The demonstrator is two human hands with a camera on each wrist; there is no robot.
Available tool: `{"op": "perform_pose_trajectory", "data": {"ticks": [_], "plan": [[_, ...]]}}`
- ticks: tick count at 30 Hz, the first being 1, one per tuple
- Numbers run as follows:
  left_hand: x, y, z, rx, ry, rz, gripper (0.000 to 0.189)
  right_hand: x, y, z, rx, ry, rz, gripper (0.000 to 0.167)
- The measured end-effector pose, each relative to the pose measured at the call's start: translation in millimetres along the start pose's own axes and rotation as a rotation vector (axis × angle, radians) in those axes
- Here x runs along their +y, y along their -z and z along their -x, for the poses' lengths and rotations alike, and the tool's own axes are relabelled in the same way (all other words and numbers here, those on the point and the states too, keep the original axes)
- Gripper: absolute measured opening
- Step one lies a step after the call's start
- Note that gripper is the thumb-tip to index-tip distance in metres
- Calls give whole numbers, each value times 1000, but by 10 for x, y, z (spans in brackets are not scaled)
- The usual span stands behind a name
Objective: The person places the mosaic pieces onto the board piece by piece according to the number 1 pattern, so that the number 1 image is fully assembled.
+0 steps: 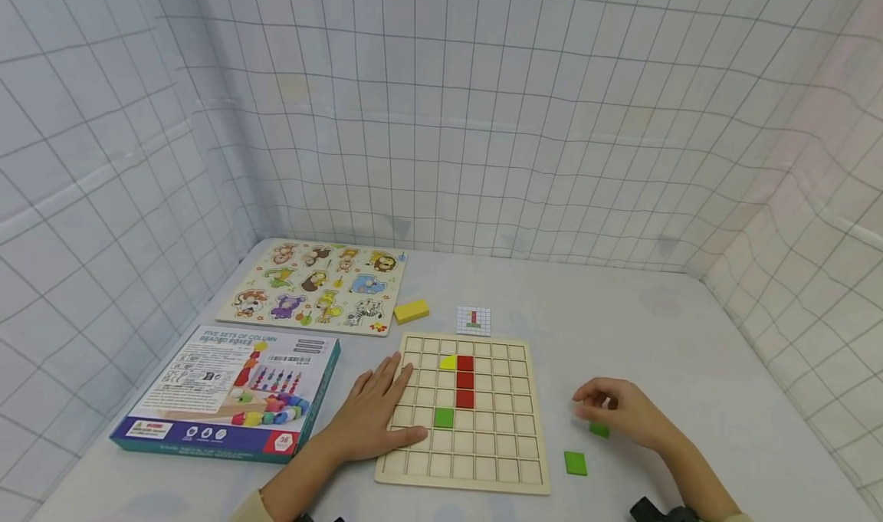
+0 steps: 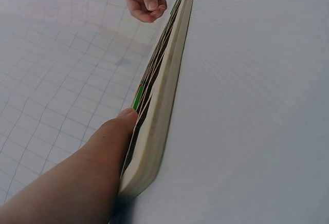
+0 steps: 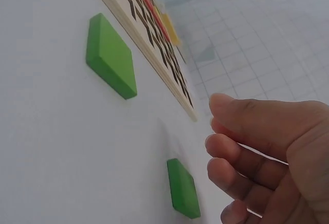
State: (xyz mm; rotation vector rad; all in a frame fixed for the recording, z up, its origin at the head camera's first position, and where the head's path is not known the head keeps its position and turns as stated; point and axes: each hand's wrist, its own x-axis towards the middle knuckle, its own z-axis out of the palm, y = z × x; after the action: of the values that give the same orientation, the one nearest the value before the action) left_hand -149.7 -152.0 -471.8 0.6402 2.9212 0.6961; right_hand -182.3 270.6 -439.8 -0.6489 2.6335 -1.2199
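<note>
We are looking down at a white table (image 1: 676, 338) where a wooden grid board (image 1: 507, 472) is lying in front of the person. Our left hand (image 1: 375, 411) is lying flat on the board's left side, fingers straight and spread a little, palm down, thumb reaching toward the green tile (image 1: 444, 418) seated in the grid; in the left wrist view a fingertip (image 2: 126, 115) is pressing on the board's top face beside that tile's green edge. Above it in the grid, three red tiles (image 1: 465, 381) are sitting in a column with a yellow piece (image 1: 448, 362) just to their left.

Our right hand (image 1: 621, 412) is hovering to the right of the board, well apart from it. Its fingers (image 3: 241, 144) are curling loosely inward and are holding nothing; the right wrist view is showing a gap between them and the table. A loose green tile (image 1: 599, 430) is lying on the table just under and beside those fingertips, not touched as far as we can tell. A second loose green tile (image 1: 576, 463) is lying nearer the board's lower right corner.

Further left we are seeing a toy box (image 1: 228, 392), an animal puzzle (image 1: 317, 286), a yellow block (image 1: 411, 310) and a small pattern card (image 1: 473, 320).
</note>
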Motion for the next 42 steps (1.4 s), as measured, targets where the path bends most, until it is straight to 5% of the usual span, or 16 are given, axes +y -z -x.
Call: {"op": "perform_pose_trajectory", "data": {"ticks": [17,29,42], "plan": [[-13,-6,6,1,-3,-3,102,156,81,120,-59,-117,-38,32],[-6,-4,2,7,-8,-4,102,181,99,123,-57,-65,33,33],[-7,-2,0,3,-5,-11,102,122,46,64,-77,-30,-62,24]]}}
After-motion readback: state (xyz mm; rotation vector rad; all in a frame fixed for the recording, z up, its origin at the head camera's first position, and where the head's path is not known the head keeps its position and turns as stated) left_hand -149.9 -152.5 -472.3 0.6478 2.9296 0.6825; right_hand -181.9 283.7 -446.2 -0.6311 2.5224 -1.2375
